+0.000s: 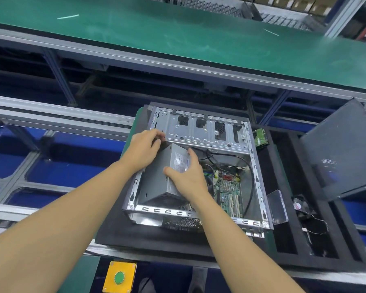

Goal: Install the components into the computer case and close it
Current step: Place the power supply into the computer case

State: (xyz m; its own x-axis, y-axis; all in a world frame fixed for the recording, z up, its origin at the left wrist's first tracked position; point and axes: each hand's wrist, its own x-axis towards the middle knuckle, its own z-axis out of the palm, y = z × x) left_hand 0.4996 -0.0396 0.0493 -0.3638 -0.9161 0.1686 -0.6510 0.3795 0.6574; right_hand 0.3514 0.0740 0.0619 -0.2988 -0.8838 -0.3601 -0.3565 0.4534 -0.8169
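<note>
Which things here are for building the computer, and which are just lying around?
For the job: computer case, power supply, motherboard, left hand, right hand, side panel.
Just lying about: yellow button box, green conveyor belt.

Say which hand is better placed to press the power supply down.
Likely right: the right hand lies open atop the grey metal power supply box; the left hand grips its far corner.
</note>
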